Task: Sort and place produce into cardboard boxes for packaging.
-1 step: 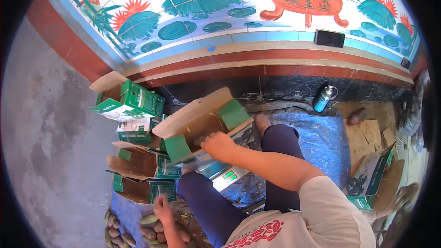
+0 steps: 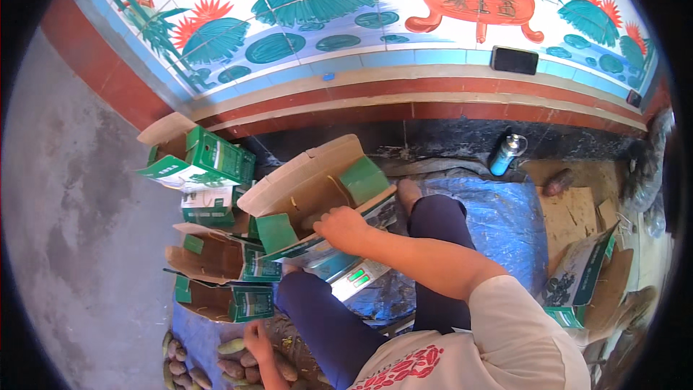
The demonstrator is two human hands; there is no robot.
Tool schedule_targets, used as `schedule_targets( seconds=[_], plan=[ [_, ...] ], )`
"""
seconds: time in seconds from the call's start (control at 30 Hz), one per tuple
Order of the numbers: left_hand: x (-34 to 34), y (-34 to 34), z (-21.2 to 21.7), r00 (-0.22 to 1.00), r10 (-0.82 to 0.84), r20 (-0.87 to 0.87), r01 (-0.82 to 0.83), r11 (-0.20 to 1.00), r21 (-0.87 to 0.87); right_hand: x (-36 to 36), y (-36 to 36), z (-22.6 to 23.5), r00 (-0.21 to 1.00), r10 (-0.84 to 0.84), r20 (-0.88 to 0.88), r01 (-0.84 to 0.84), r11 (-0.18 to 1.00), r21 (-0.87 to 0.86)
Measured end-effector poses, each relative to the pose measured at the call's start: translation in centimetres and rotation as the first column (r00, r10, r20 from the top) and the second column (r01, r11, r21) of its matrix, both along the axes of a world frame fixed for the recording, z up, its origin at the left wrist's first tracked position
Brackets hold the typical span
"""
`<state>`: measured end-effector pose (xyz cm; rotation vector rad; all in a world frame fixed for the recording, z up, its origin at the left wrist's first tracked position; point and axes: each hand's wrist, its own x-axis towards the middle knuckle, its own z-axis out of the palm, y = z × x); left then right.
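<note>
My right hand (image 2: 341, 228) reaches over the near edge of an open green cardboard box (image 2: 364, 178). Its fingers are curled inside, and a bit of something brownish shows beside them, too little to name. Beneath the box is a scale (image 2: 359, 278) with a lit green display, between my knees. At the lower left, my left hand (image 2: 258, 339) hovers just above a pile of long brown and green produce (image 2: 234, 368), like tubers; whether its fingers grip anything is unclear.
Open green boxes (image 2: 216, 253) stand at the left, some stacked. A blue tarp (image 2: 498, 235) covers the floor, a blue bottle (image 2: 508, 154) stands by the wall, and a phone (image 2: 514, 61) rests on the ledge. Another box (image 2: 585, 274) is at the right.
My left hand has moved down, from beside the lowest left box toward the produce pile. The right hand stays in the box, which has hardly shifted.
</note>
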<state>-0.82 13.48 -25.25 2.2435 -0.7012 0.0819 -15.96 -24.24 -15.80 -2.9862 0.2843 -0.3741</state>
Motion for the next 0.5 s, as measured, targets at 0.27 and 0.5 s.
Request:
schedule_targets(
  seconds=[0.27,0.5],
  plan=[
    [-5.5,-13.9,0.0,0.919,0.298,-0.257,-0.149,0.868,0.474,-0.1,0.3,0.5,1.0,0.022,-0.013,-0.023,0.999,-0.043],
    [-5.9,-14.4,-0.9,0.9,0.396,-0.18,-0.213,0.761,0.613,-0.5,0.0,0.2,0.999,0.019,0.026,-0.016,0.996,-0.089]
  ],
)
